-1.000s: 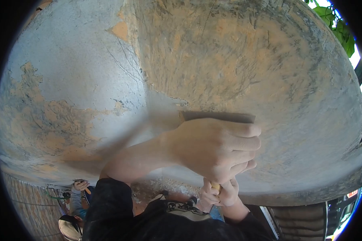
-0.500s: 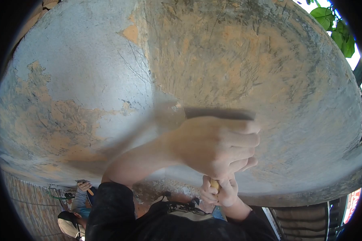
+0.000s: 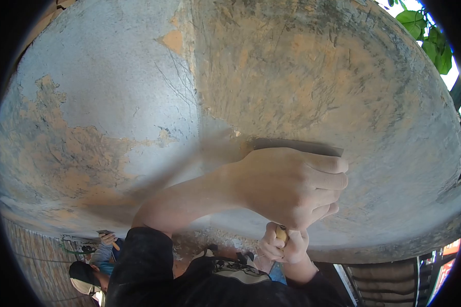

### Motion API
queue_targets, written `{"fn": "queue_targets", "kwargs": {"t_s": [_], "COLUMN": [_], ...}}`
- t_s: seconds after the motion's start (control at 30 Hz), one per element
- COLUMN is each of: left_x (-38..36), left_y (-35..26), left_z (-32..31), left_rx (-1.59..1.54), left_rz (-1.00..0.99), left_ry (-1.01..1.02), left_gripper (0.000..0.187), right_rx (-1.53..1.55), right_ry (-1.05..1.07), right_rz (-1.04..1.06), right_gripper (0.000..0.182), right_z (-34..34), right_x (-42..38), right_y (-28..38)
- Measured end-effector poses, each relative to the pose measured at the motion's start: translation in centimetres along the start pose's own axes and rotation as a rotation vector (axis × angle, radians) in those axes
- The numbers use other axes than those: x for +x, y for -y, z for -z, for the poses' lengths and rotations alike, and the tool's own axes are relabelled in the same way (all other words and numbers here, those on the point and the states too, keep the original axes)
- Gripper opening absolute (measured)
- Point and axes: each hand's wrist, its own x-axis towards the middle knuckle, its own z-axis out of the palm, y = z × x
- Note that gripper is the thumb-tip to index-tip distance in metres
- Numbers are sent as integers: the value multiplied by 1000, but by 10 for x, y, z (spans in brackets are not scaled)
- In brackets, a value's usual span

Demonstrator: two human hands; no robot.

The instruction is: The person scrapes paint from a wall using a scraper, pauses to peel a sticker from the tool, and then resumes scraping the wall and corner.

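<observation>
My left hand (image 3: 297, 187) reaches across from the left, its fingers curled over a scraper. The scraper's wide dark blade (image 3: 299, 146) shows above the knuckles, against or very close to the wall (image 3: 312, 97). Just below, my right hand (image 3: 284, 245) is wrapped around the yellowish handle (image 3: 281, 234). My left hand hides the part between handle and blade. Grey paint and patches of bare tan plaster cover the wall, with scratch marks on the right half.
At lower left, another person (image 3: 87, 279) in a cap holds a tool with a flat blade (image 3: 104, 232) near the wall. Green leaves (image 3: 425, 36) hang at upper right. A dark ribbed structure (image 3: 384, 281) lies at lower right. A ledge (image 3: 374, 253) runs along the wall's bottom.
Both my hands and the scraper have shifted a little to the right and slightly down in view. The other person's head has moved slightly left.
</observation>
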Motion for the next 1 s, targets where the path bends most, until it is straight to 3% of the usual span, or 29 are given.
{"fn": "queue_targets", "kwargs": {"t_s": [0.2,0.3,0.43,0.5,0.57,0.67,0.73,0.9,1.0], "left_x": [-2,8,-1,-3,7,5,1,6,-8], "left_y": [-4,4,-10,-7,5,-3,-5,2,-13], "left_z": [-1,3,1,1,7,7,4,7,2], "left_rx": [-12,48,-50,-62,-35,-68,-83,-44,-92], "left_rz": [46,-7,85,119,-17,33,41,-28,80], "left_ry": [51,10,55,84,48,39,51,72,-10], "left_gripper": [20,20,23,23,21,21,22,22,22], "right_rx": [58,76,66,51,39,-5,-19,-104,-97], "right_ry": [2,144,5,73,132,136,-5,47,23], "right_rz": [-3,23,28,53,84,97,94,152,89], "right_gripper": [53,48,46,42,40,39,43,43,46], "right_z": [9,4,3,6,3,-4,-5,-9,-6], "right_x": [-4,4,-14,-7,-3,-4,-12,1,-9], "right_y": [3,16,0,3,4,0,-9,2,-6]}}
